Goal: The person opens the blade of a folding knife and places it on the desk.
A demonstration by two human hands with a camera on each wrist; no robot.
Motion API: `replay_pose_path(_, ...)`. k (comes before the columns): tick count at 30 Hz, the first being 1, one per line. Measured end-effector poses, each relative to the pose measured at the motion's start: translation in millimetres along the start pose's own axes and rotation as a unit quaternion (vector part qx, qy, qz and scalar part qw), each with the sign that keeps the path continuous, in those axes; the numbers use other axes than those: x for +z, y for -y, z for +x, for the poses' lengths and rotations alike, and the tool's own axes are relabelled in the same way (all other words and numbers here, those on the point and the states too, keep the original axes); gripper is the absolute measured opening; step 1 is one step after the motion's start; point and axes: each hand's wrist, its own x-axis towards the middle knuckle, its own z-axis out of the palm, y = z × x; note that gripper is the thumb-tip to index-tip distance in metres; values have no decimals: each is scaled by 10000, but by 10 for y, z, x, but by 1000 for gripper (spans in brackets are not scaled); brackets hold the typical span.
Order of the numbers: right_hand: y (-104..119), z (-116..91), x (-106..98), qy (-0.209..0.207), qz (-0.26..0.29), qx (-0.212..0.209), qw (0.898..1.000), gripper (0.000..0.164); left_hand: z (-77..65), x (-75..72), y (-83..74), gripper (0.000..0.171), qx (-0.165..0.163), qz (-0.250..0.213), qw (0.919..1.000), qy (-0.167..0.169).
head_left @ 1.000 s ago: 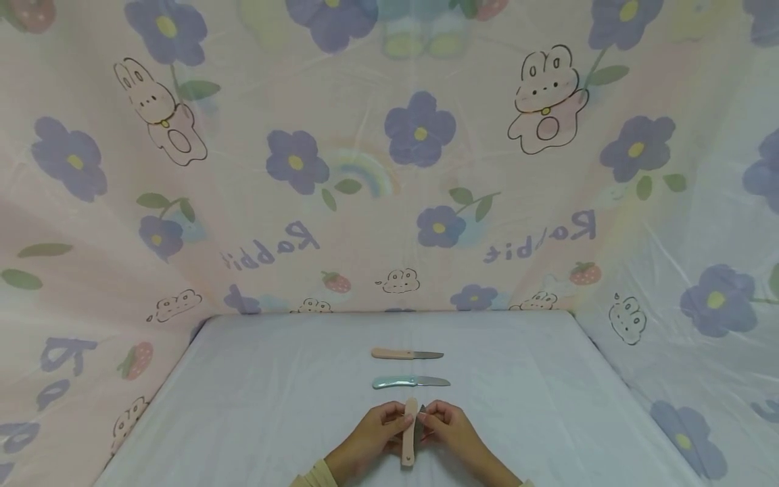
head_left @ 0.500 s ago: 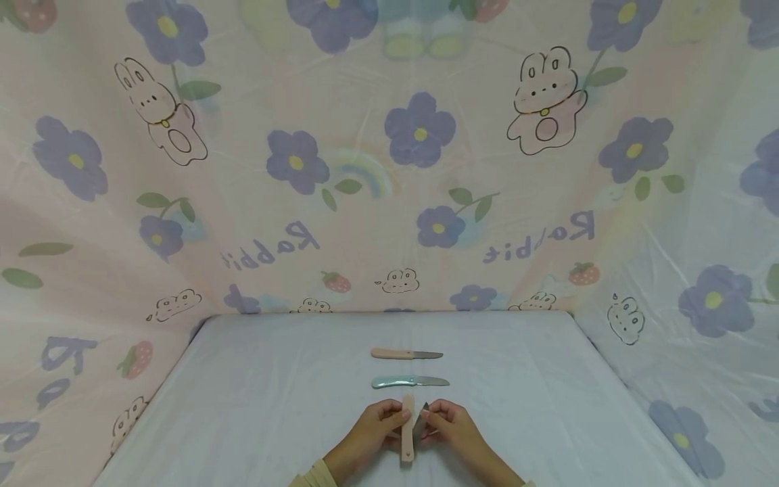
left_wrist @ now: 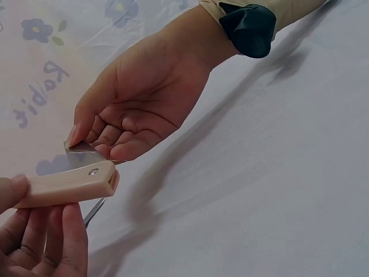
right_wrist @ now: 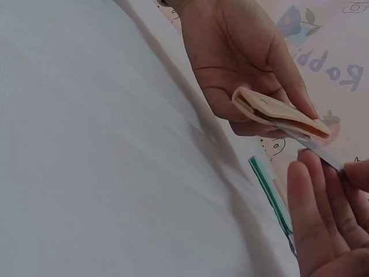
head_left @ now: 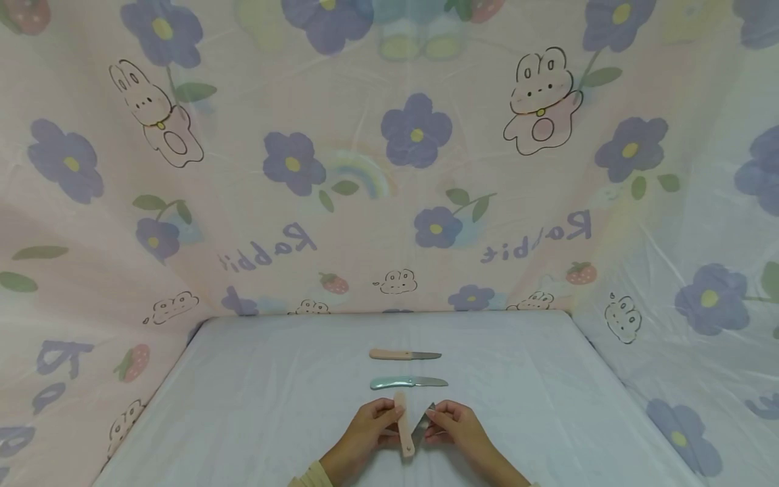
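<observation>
A folding knife with a peach handle (head_left: 404, 431) is held above the table, its steel blade (head_left: 422, 426) partly swung out to the right. My left hand (head_left: 365, 423) grips the handle between thumb and fingers. With thumb and fingers, my right hand (head_left: 459, 425) pinches the blade near its tip. The left wrist view shows the pivot rivet (left_wrist: 93, 172) at the handle's end. In the right wrist view the blade (right_wrist: 317, 149) angles out of the handle slot. Just beyond the hands lies a teal-handled knife (head_left: 392, 383), unfolded, its blade pointing right.
Farther back, another peach-handled knife (head_left: 391, 354) lies unfolded, parallel to the teal one. A white cloth (head_left: 274, 385) covers the table. Curtains printed with flowers and rabbits (head_left: 341, 223) enclose the back and sides.
The blade has swung farther from the handle as my right hand drew slightly right. My left hand has tilted the handle's top leftward. The two lying knives stay put.
</observation>
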Motion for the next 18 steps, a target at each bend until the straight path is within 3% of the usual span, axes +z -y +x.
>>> replay_pose_path(18, -35, -29, -85, -223, 401, 284, 9985, 20, -10, -95, 48, 35, -106, -728, 9972, -132)
